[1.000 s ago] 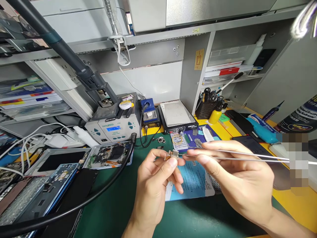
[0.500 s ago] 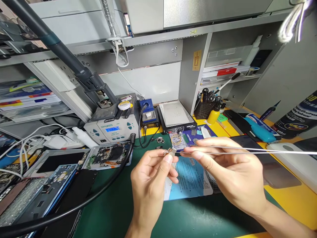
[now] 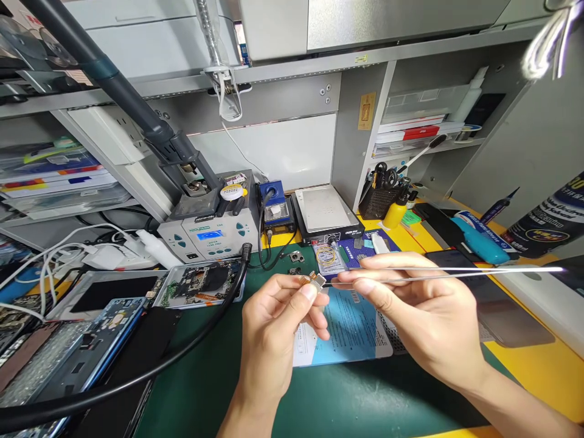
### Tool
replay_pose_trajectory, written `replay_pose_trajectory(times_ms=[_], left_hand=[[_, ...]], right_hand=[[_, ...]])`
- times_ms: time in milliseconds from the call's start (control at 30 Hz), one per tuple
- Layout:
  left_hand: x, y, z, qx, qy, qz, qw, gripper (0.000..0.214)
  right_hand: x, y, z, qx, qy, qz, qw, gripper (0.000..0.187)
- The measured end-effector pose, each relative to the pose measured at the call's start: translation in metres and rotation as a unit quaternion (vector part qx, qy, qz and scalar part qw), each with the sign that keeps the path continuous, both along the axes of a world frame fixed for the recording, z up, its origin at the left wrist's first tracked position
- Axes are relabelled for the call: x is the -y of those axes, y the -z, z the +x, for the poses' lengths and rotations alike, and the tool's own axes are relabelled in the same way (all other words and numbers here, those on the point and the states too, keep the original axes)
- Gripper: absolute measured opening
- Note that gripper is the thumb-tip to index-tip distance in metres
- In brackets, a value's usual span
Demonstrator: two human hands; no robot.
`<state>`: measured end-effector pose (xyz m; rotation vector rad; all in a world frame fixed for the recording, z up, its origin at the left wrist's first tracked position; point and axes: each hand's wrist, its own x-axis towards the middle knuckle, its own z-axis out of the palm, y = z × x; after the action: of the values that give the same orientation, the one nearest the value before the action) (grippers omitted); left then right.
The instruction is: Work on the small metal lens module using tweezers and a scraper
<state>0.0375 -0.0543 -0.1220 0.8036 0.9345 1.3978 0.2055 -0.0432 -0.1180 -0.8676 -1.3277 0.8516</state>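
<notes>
Our left hand (image 3: 278, 328) pinches a small metal part (image 3: 316, 280) between thumb and forefinger, held above the green mat (image 3: 205, 383). Our right hand (image 3: 420, 316) grips tweezers (image 3: 456, 272), their tips just beside the part. A blue card (image 3: 353, 331) lies beneath both hands. To the left, a black hose (image 3: 182, 356) curves across the mat past an opened phone (image 3: 201, 284). A soldering station (image 3: 210, 234) stands behind.

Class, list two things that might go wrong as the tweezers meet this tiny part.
1. The small metal part, pinched only at the fingertips of the left hand above the green mat, may slip and get lost among the clutter.
2. The tweezers in the right hand might scratch or bend it.
</notes>
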Motion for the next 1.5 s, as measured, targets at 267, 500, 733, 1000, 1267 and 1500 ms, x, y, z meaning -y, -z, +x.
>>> replay_pose_trajectory(times_ms=[267, 500, 733, 1000, 1267, 1500], left_hand=[[-0.0009, -0.0013, -0.0008, 0.007, 0.014, -0.014, 1.0, 0.012], [0.0014, 0.0006, 0.0003, -0.071, -0.031, 0.01, 0.997, 0.013], [0.0003, 0.0011, -0.0027, -0.071, -0.022, 0.005, 0.997, 0.015], [-0.0021, -0.0004, -0.0057, 0.021, 0.027, -0.027, 0.999, 0.013], [-0.0046, 0.0001, -0.0079, 0.069, 0.057, -0.055, 0.994, 0.011], [-0.0053, -0.0002, -0.0068, 0.099, 0.068, -0.073, 0.99, 0.009]], right_hand=[[0.0027, -0.0019, -0.001, 0.041, 0.03, 0.029, 0.998, 0.004], [0.002, 0.0051, 0.0021, 0.103, 0.073, 0.082, 0.989, 0.009], [0.0005, 0.0013, -0.0006, 0.114, 0.051, 0.067, 0.99, 0.006], [0.0003, -0.0033, -0.0056, 0.104, 0.048, 0.05, 0.992, 0.009], [0.0, -0.0029, -0.0045, 0.106, 0.049, 0.059, 0.991, 0.007], [0.0007, -0.0012, -0.0047, 0.1, 0.052, 0.058, 0.992, 0.005]])
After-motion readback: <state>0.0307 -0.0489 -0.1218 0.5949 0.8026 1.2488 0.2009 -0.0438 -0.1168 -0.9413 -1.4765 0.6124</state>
